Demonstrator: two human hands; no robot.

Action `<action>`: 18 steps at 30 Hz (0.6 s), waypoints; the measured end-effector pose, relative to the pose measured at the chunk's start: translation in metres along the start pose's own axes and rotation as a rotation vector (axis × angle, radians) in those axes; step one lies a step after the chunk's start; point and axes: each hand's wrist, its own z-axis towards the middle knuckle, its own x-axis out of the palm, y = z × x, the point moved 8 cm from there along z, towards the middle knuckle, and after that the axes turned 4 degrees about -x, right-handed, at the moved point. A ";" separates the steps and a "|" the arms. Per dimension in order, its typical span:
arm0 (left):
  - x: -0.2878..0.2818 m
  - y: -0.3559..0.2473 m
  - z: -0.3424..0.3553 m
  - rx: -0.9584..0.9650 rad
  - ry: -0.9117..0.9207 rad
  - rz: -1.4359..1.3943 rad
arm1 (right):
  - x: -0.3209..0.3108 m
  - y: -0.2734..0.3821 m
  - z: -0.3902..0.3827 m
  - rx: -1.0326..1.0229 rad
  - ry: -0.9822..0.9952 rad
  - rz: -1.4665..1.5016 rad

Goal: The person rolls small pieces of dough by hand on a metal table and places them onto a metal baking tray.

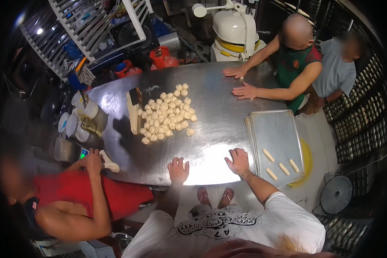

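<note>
My left hand [178, 171] rests palm down near the front edge of the steel table [210, 116], its fingers stretched out. A small pale spot, perhaps dough, shows at its fingers; what lies under the palm is hidden. Farther right, my right hand [238, 161] is also palm down, fingers forward, beside the metal baking trays [273, 129]. Several dough sticks [268, 155] lie at the near end of the top tray. Ahead and left of my hands sits a cluster of round dough balls [163, 116], with one dough ball [190, 132] slightly apart.
A wooden board or long dough strip [132, 114] with a dark scraper [135, 96] lies left of the dough balls. Across the table, a co-worker's hands [245, 91] press flat. At left, a person in red handles dough [110, 162] beside tubs [90, 109]. Loaded racks [359, 116] stand right.
</note>
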 end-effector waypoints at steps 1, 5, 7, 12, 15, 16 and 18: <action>0.000 -0.001 0.005 0.015 0.009 -0.018 | 0.001 -0.003 0.005 0.012 0.028 0.008; -0.008 -0.007 -0.001 -0.003 -0.027 0.050 | -0.005 0.004 -0.001 -0.010 -0.044 -0.007; -0.010 -0.007 0.007 0.005 -0.060 0.039 | -0.009 0.004 0.006 -0.039 -0.078 -0.029; -0.014 0.009 -0.028 0.056 0.114 -0.050 | -0.029 0.017 -0.032 -0.257 -0.096 -0.143; -0.013 0.015 0.009 -0.067 0.306 -0.055 | -0.023 0.003 -0.015 -0.288 0.124 -0.069; 0.002 0.015 0.019 -0.132 0.454 0.022 | -0.019 -0.004 -0.002 -0.278 0.127 -0.070; 0.010 0.014 0.040 -0.208 0.311 -0.097 | 0.003 -0.004 0.030 -0.279 0.211 -0.068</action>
